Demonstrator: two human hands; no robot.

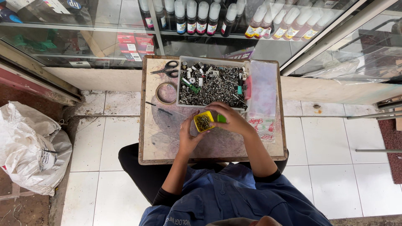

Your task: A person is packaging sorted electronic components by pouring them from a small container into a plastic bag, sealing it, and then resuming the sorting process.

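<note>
A small yellow cup (203, 121) filled with tiny screws sits over a worn wooden board (163, 138) resting on my lap. My left hand (188, 136) holds the cup from its lower left side. My right hand (231, 119) curls over the cup's right edge, fingers closed around a small green object (221, 118). Just beyond the hands stands a clear plastic tray (212, 86) heaped with screws and small metal and plastic parts.
Black scissors (166, 69) and a roll of tape (166, 93) lie at the board's far left. A clear plastic bag (264, 96) lies along its right side. Glass shelves with ink bottles (197, 16) stand behind. A white sack (31, 150) sits on the floor, left.
</note>
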